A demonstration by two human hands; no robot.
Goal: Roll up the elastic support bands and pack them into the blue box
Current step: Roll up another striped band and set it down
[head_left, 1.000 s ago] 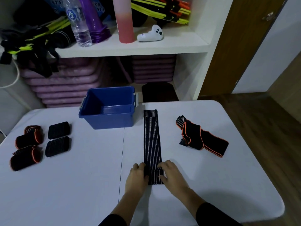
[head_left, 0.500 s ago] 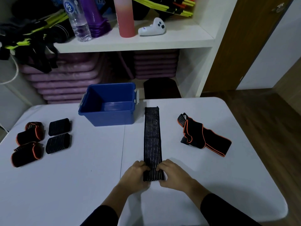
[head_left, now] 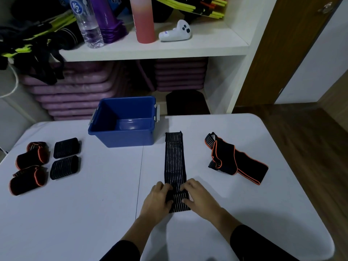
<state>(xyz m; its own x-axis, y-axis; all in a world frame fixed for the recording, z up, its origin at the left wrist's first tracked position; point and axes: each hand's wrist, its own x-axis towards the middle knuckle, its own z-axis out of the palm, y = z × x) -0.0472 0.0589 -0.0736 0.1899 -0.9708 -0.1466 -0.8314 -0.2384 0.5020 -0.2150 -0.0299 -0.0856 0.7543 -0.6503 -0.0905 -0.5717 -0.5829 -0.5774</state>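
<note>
1. A white table [head_left: 75,213] fills the lower part of the view. Behind it stands a white shelf unit [head_left: 150,51], with purple mats [head_left: 75,87] stacked under its board.
2. On the shelf board, from left to right, stand a water bottle [head_left: 86,23] and a pink bottle [head_left: 144,19], and a white controller [head_left: 176,32] lies beside them.
3. At the left edge of the table lie two orange-edged rolls [head_left: 32,157], one behind the other. Just beside them, to the right, lie two striped rolls [head_left: 66,147], also one behind the other.
4. The blue box [head_left: 124,136] stands at the far side of the table, left of the middle seam. Its top is open and its blue floor shows.
5. The flat striped band [head_left: 174,157] lies just right of the box, apart from it. It runs straight from the far side toward the person.
6. The left hand [head_left: 158,202] grips the near end of this band at its left edge, with the fingers curled onto the cloth.
7. The right hand [head_left: 199,198] grips the same end at its right edge, with fingers bent over the band and the thumb on top.
8. Between the two hands the near end seems folded over once, but the fingers cover it and I cannot tell how far.
9. The loose orange-edged band [head_left: 235,161] lies crumpled further right, well apart from the hands.
10. At the far right are a brown door [head_left: 282,53] and a wooden floor [head_left: 310,147].
</note>
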